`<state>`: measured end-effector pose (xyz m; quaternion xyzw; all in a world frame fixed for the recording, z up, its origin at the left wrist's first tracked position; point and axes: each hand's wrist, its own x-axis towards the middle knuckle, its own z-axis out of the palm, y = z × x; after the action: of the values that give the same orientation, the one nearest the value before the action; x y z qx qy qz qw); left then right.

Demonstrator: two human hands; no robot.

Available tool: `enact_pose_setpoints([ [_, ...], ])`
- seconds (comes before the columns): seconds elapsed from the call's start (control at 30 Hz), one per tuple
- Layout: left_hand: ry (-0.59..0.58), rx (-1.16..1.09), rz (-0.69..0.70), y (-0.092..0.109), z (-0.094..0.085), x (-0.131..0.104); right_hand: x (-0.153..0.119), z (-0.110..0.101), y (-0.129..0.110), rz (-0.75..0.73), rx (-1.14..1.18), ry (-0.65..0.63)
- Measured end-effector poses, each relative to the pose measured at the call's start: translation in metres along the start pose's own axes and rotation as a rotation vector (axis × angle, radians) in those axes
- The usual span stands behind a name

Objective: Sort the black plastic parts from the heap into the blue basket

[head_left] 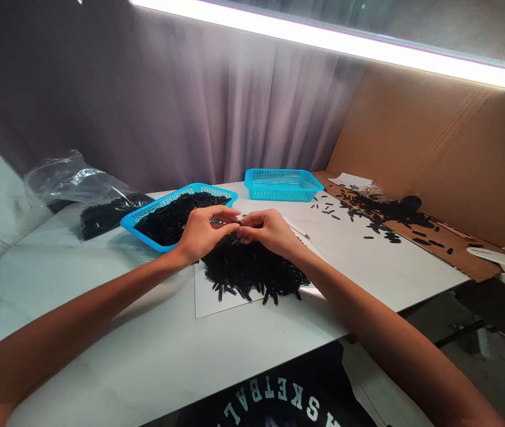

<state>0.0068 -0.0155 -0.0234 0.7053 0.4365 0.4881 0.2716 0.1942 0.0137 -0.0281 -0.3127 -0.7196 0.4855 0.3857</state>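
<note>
My left hand [205, 230] and my right hand [267, 230] meet above a heap of small, long black pieces [252, 267]. Fingertips of both hands pinch one small dark piece [239, 223] between them; its exact kind is too small to make out. The heap rests on a white sheet [205, 302], some pieces spilling toward its near edge. Just behind my left hand stands a blue basket [146, 237] filled with similar black pieces.
A second blue basket [284, 193] stands at the back. On the left lies a clear plastic bag [101, 201] with black contents. More black pieces [377, 210] are scattered at right, near a cardboard panel [439, 154]. A bright tube light [332, 38] hangs overhead.
</note>
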Motion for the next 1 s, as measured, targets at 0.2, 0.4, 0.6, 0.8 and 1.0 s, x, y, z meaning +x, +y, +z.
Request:
enact_pose_setpoints([
  [0.2, 0.003, 0.166, 0.091, 0.0047, -0.0011, -0.0023, -0.0006, 0.0018, 0.0007, -0.01, -0.062, -0.016],
  [0.4, 0.025, 0.209, 0.099, 0.0092, -0.0043, -0.0001, 0.0012, 0.0004, 0.0023, 0.022, 0.028, -0.047],
  [0.6, 0.021, 0.165, 0.04, 0.0064, -0.0033, 0.0022, 0.0016, 0.0001, 0.0012, 0.094, 0.134, -0.054],
  [0.8, 0.013, 0.164, 0.043, 0.0073, -0.0026, 0.0012, 0.0017, 0.0006, -0.0003, 0.167, 0.203, -0.069],
  [1.0, -0.017, 0.181, 0.024, 0.0081, -0.0035, 0.0018, 0.0009, 0.0022, 0.0001, 0.198, 0.209, -0.077],
])
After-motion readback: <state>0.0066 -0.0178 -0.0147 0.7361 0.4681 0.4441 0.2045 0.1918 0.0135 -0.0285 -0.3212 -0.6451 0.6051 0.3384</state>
